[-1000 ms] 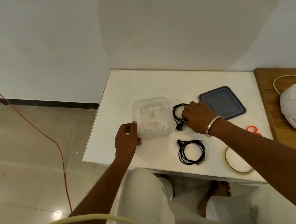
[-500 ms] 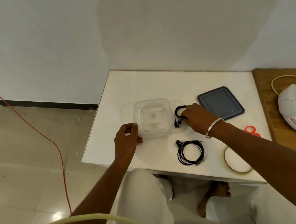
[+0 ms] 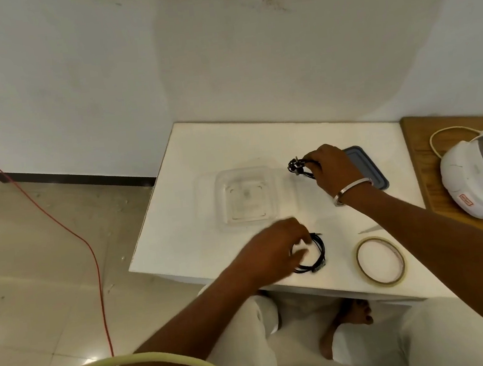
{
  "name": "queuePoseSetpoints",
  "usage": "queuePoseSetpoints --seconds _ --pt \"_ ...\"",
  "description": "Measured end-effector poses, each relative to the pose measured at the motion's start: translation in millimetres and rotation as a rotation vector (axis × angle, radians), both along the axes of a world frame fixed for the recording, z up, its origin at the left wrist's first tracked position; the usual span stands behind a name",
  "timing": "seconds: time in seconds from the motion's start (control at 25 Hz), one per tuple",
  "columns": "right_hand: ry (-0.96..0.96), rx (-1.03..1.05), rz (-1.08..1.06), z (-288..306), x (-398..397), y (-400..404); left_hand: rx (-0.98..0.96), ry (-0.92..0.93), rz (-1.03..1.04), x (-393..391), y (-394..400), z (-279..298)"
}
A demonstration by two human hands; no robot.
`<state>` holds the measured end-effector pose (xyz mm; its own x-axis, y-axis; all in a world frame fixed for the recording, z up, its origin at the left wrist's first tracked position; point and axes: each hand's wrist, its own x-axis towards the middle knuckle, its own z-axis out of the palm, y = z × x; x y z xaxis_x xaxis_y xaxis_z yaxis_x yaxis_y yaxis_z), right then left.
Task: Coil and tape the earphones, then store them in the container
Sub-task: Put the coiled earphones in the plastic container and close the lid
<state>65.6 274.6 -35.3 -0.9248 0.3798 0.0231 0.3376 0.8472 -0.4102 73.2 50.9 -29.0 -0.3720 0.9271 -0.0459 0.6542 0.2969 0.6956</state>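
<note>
A clear plastic container (image 3: 249,197) stands open and empty on the white table (image 3: 230,142). My right hand (image 3: 333,170) holds a coiled pair of black earphones (image 3: 296,167) lifted just above the table, to the right of the container. My left hand (image 3: 274,249), blurred by motion, reaches over a second black earphone coil (image 3: 316,254) lying near the table's front edge; its fingers are curled at the coil, and whether they grip it is unclear. A roll of clear tape (image 3: 381,260) lies flat at the front right.
The container's grey lid (image 3: 370,169) lies behind my right hand. A white headset (image 3: 478,176) with a cable sits on a wooden surface (image 3: 421,146) to the right. A red cord (image 3: 59,222) runs across the floor at left. My knees are under the table's front edge.
My right hand has lifted the far earphone coil off the table. My left hand has left the container's side and moved right to the near coil.
</note>
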Motion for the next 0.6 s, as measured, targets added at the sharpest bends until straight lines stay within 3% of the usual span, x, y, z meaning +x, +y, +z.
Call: queuePoseSetpoints --seconds 0.08,0.16,0.44,0.6 --pt "0.027 -0.022 -0.015 5 0 -1 -0.277 0.022 -0.144 13 13 -6" --pt "0.052 -0.04 -0.028 11 -1 -1 -0.395 0.08 -0.175 15 19 -12" --pt "0.084 -0.056 -0.042 26 -8 -4 -0.601 0.131 -0.197 17 26 -23" --pt "0.097 -0.095 -0.064 31 -9 -5 -0.534 0.179 -0.164 23 21 -18"
